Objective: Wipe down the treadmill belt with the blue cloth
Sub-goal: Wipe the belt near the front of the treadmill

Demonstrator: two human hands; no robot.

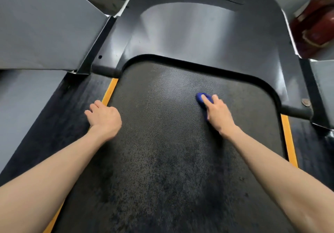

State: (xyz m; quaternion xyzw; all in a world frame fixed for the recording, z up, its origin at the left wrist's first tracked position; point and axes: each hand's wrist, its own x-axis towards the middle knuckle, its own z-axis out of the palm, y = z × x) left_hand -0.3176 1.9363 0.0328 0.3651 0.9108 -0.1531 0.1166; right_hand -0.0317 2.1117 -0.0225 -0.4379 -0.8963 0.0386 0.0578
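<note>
The treadmill belt [162,142] is a dark, textured strip with darker blotches on its near half and a greyer patch farther up. My right hand [217,113] presses a small bunched blue cloth [200,98] onto the belt near its far right end; only the cloth's front edge and a sliver by my palm show. My left hand [104,117] rests at the belt's left edge, fingers over the yellow stripe [110,90], holding nothing.
A glossy black motor cover [198,39] curves around the belt's far end. Dark side rails [59,120] flank the belt, with a second yellow stripe [289,138] on the right. Grey frame panels [41,24] rise at the left. A red object [318,24] stands at the upper right.
</note>
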